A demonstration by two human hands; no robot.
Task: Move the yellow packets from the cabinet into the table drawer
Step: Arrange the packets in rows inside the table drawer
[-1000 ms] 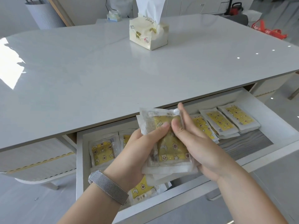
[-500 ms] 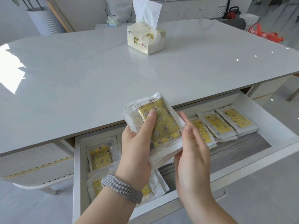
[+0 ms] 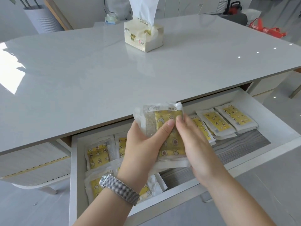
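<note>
1. Left hand (image 3: 141, 144) grips the packet stack (image 3: 166, 132) over the open drawer (image 3: 276, 128), long axis pointing toward the table (image 3: 114, 75); right hand (image 3: 192, 142) pinches its right edge.
2. Bare drawer floor beneath; packets lie left and right.

Glossy table (image 3: 97, 75); clear plastic packets (image 3: 164, 128); metal mesh watchband (image 3: 122, 190).
</note>
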